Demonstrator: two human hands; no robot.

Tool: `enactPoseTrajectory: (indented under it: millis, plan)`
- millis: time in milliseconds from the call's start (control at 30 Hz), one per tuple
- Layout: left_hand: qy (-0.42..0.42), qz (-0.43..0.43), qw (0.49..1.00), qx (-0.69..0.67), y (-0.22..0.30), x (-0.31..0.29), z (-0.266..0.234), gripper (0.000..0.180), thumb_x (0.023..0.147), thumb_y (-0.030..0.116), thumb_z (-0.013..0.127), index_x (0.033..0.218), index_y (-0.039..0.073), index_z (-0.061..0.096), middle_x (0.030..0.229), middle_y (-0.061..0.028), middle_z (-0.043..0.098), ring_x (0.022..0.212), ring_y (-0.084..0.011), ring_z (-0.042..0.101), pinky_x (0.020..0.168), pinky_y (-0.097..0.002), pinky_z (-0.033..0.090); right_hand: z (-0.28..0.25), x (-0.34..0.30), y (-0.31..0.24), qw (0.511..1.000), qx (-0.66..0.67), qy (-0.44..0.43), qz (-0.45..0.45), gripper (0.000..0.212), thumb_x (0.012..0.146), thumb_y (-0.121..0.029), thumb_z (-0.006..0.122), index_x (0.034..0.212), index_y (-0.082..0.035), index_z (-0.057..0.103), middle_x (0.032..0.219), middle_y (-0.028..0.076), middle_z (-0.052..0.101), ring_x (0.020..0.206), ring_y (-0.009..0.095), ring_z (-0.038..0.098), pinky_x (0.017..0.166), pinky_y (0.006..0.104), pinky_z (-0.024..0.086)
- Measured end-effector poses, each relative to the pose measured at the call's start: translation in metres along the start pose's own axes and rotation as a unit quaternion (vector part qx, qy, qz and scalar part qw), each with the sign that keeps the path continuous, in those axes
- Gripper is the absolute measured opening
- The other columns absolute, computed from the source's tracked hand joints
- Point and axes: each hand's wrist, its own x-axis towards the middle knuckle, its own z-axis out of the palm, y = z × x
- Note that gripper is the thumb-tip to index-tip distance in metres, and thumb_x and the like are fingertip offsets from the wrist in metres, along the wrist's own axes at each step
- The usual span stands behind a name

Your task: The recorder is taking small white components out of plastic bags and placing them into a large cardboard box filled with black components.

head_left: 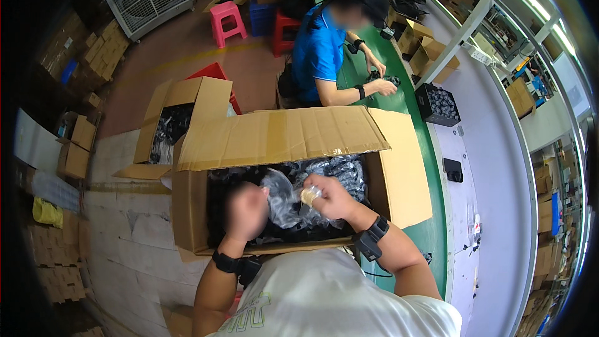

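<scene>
A large open cardboard box (281, 137) stands right in front of me, filled with clear plastic bags and dark items I cannot make out. Over its middle, my right hand (334, 198) is closed, its fingertips pinching a clear plastic bag (282, 196). Something pale yellow, perhaps tape or a finger cover, shows at those fingertips. My left hand (248, 212) is at the bag's left side, above the box; it is blurred, so its fingers and grip do not show. Black bands circle both my wrists.
A green conveyor belt (437, 212) runs along the right, beside a white ledge holding a black bin (440, 105) of small parts. Ahead, a co-worker in blue (318, 56) handles dark pieces. Another open box (168, 128) stands at left, near a pink stool (228, 24).
</scene>
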Motion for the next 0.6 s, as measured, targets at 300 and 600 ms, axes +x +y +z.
enactPoseTrajectory:
  millis: [300, 600]
  plan:
    - [0.106, 0.037, 0.984, -0.136, -0.015, -0.003, 0.007, 0.021, 0.103, 0.016, 0.062, 0.088, 0.003, 0.057, 0.07, 0.0008, 0.055, 0.065, -0.0068, 0.046, 0.059, -0.0245, 0.041, 0.007, 0.002, 0.003, 0.982, 0.175, 0.052, -0.048, 0.01, 0.095, -0.004, 0.062, 0.1, -0.003, 0.053, 0.091, 0.005, 0.067, 0.085, 0.014, 0.064, 0.081, 0.031, 0.051]
    - [0.011, 0.129, 0.992, 0.015, 0.012, -0.002, -0.013, 0.009, 0.085, 0.006, 0.079, 0.086, 0.001, 0.07, 0.075, -0.0091, 0.061, 0.062, -0.0215, 0.057, 0.057, -0.0316, 0.045, -0.004, -0.002, -0.004, 0.989, -0.056, 0.047, 0.128, 0.014, 0.089, -0.007, 0.069, 0.097, -0.001, 0.059, 0.086, 0.008, 0.066, 0.079, 0.01, 0.06, 0.071, 0.0291, 0.049]
